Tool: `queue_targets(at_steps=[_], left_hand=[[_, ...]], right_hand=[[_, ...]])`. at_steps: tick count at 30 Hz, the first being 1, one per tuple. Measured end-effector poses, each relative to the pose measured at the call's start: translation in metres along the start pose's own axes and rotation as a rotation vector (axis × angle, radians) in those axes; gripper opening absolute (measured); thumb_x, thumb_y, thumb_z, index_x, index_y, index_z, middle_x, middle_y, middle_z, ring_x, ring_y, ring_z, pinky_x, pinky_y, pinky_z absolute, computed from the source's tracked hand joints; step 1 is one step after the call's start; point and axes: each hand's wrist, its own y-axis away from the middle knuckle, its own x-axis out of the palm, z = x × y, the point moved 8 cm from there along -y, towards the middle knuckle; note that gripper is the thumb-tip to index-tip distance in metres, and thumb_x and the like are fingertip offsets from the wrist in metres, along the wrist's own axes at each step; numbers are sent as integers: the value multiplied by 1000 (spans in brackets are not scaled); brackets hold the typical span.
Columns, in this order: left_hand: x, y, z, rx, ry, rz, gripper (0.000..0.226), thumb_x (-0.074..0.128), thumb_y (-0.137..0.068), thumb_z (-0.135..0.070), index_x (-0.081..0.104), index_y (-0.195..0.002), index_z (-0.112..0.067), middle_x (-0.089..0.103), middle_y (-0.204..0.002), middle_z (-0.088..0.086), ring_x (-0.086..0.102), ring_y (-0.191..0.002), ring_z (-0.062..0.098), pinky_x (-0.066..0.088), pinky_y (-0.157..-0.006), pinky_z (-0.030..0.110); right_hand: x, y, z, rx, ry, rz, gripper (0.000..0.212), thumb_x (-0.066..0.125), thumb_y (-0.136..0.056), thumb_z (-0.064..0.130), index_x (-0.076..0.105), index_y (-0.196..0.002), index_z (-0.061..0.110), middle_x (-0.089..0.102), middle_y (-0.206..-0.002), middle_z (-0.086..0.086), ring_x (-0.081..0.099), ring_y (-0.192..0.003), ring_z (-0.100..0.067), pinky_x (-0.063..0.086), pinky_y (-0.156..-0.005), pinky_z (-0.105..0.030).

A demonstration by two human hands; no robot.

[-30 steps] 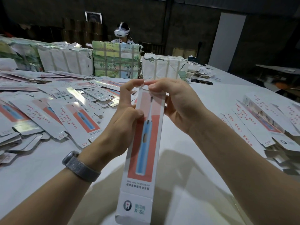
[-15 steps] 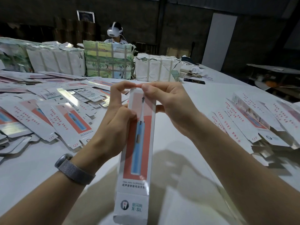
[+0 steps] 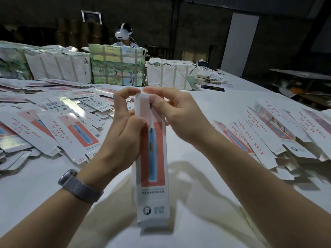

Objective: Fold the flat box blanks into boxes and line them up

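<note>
I hold a long white box (image 3: 153, 169) with a red panel and a blue toothbrush picture upright above the white table (image 3: 206, 108). My left hand (image 3: 123, 133) grips its upper left side, thumb and forefinger pinching the top end. My right hand (image 3: 177, 111) holds the upper right side, its fingertips pressed on the top flap. Flat box blanks (image 3: 71, 133) lie scattered over the left of the table. Folded boxes (image 3: 279, 129) lie side by side in a row on the right.
Wrapped bundles (image 3: 116, 67) stand in a line along the far side of the table. A person wearing a white headset (image 3: 124, 34) sits behind them. A dark phone (image 3: 212, 88) lies at the back right. My left wrist bears a grey watch (image 3: 78, 187).
The box has turned a little more upright in my hands. Both hands' fingertips have pressed closer together on its top end.
</note>
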Motion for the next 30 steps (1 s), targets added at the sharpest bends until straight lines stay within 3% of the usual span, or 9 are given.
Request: queue_targets(at_steps=[3, 5, 9, 13, 17, 20, 23, 26, 30], left_hand=[[1, -2, 1, -2, 25, -7, 37, 39, -98, -7, 26, -122, -32, 60, -84, 9, 60, -60, 7, 49, -50, 20], [2, -3, 2, -25, 48, 11, 35, 42, -101, -17, 24, -124, -35, 62, -97, 18, 64, -71, 21, 54, -56, 29], [8, -3, 9, -121, 165, 109, 36, 39, -101, -33, 32, -133, -48, 72, -109, -7, 71, -104, 19, 60, -79, 36], [16, 3, 22, -227, 102, 234, 53, 45, -95, -48, 24, -136, -75, 57, -141, -18, 57, -128, 3, 52, -102, 35], [16, 8, 27, -191, -267, 252, 61, 43, -88, -60, 17, -142, -71, 47, -148, -21, 48, -132, -7, 40, -109, 33], [-3, 1, 33, -172, -315, 153, 46, 45, -87, -59, 44, -133, -62, 59, -136, -22, 56, -125, 2, 45, -106, 50], [-17, -6, 44, -149, -242, 92, 35, 51, -81, -64, 58, -115, -61, 68, -117, -23, 61, -112, -5, 51, -88, 49], [-27, -9, 58, -129, -278, 75, 45, 56, -84, -75, 61, -120, -49, 71, -117, -16, 65, -110, 0, 53, -75, 47], [-38, -9, 75, -123, -377, 70, 57, 55, -84, -78, 62, -125, -40, 71, -120, -14, 65, -111, 4, 56, -76, 54]], right_hand=[[-5, 1, 8, -117, 348, -81, 43, 60, -98, 31, 55, -140, 29, 50, -108, 1, 52, -83, -5, 49, -84, -23], [1, 2, 9, -127, 436, 5, 53, 56, -99, 34, 41, -150, 29, 46, -112, 3, 51, -92, -3, 46, -85, -18], [-6, -4, -4, 22, 413, 178, 66, 54, -97, 42, 27, -156, 27, 44, -118, 6, 52, -100, -3, 43, -79, -14], [-13, -5, -22, 103, 512, 254, 89, 59, -79, 55, 23, -156, 30, 42, -116, 6, 50, -96, 1, 39, -70, -13], [-47, -14, -73, 319, 777, 238, 72, 66, -83, 39, 38, -147, 25, 50, -122, -2, 52, -100, -18, 43, -77, -32], [-96, 1, -126, 614, 958, 185, 52, 67, -80, 35, 52, -128, 19, 58, -116, -4, 53, -101, -24, 42, -73, -33], [-129, 6, -154, 679, 1067, 127, 29, 70, -77, 36, 63, -97, 17, 53, -90, -1, 42, -111, -28, 33, -77, -40], [-153, 5, -157, 674, 1134, 44, 41, 75, -74, 45, 64, -105, 19, 45, -101, -1, 37, -119, -33, 30, -83, -46], [-191, 22, -166, 740, 1215, -69, 23, 60, -86, 20, 55, -108, 18, 56, -121, -10, 46, -116, -34, 36, -89, -44]])
